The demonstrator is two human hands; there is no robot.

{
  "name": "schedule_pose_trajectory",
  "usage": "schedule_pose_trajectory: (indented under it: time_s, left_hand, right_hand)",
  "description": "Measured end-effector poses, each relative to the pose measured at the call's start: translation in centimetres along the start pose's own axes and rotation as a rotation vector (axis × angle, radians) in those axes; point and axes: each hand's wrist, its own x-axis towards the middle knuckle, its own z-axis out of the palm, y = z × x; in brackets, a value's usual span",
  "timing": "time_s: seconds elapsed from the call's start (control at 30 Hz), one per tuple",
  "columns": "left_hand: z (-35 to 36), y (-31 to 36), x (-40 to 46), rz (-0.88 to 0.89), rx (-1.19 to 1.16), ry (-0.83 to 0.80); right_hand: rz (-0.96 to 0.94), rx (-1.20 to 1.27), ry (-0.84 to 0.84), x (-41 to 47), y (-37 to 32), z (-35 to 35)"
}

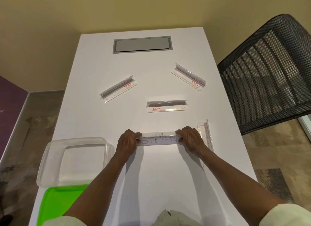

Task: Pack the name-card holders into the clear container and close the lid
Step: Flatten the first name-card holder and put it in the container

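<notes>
I count five card holders (159, 139), one pinched at its ends by my left hand (127, 140) and right hand (190, 139), one clear container (74, 160), one green lid (62, 202).

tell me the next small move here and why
Probably lift the held name-card holder left into the clear container. Both the left hand and right hand grip its ends, and the container sits open and empty beside them.

Two bare forearms in view; left hand (127, 141) and right hand (191, 139) ungloved, no rings or watch visible. Pale cream sleeves pushed up near elbows; same pale fabric at bottom centre
</notes>
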Motion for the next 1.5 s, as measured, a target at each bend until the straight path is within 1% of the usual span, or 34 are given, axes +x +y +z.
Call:
schedule_pose_trajectory:
  time_s: [0.13,0.27,0.37,0.5,0.57,0.67,0.8,0.93,1.07,1.13,1.3,1.4,1.5]
  left_hand:
    - [0.0,-0.2,0.2,-0.090,-0.022,-0.044]
    - [-0.4,-0.4,0.2,-0.132,-0.070,-0.024]
    - [-1.1,-0.3,0.0,-0.158,-0.115,-0.037]
    - [-2.6,0.0,-1.0,-0.062,-0.129,0.006]
    - [-3.5,0.3,-1.2,-0.083,-0.122,-0.011]
    - [-4.5,0.4,-1.5,-0.103,-0.100,-0.022]
    - [-6.7,0.3,-1.9,-0.059,-0.021,-0.034]
    - [-9.3,-0.4,-2.3,-0.070,-0.034,-0.008]
    - [-12.0,-1.3,-3.1,-0.180,-0.127,-0.061]
    - [-13.4,-2.1,-3.7,-0.213,-0.139,-0.056]
    - [-16.6,-5.1,-5.6,-0.222,-0.081,-0.005]
    - [-18.2,-7.2,-6.8,-0.235,-0.025,0.017]
    - [-19.5,-9.3,-8.0,-0.262,-0.011,0.010]
  right_hand:
    - [-0.063,-0.056,0.013,0.0,-0.1,-0.4]
    - [-0.136,-0.109,0.049,-0.4,-0.1,-0.8]
    - [-0.131,-0.145,0.039,-0.4,-0.9,-1.3]
    - [-0.084,-0.130,0.033,-0.3,-2.3,-2.3]
    - [-0.123,-0.114,0.047,-0.4,-2.9,-2.8]
    - [-0.085,-0.064,0.057,-0.7,-4.0,-3.7]
    - [-0.098,-0.034,0.116,-1.0,-5.1,-4.7]
    - [-0.187,-0.093,0.135,-0.8,-7.4,-5.8]
    - [-0.260,-0.141,0.183,-0.4,-9.9,-6.4]
    - [-0.296,-0.161,0.203,-0.2,-11.2,-6.3]
    - [-0.270,-0.147,0.187,0.9,-15.1,-5.8]
    - [-0.286,-0.202,0.168,1.5,-17.9,-5.0]
    - [-0.260,-0.233,0.137,1.9,-20.8,-4.0]
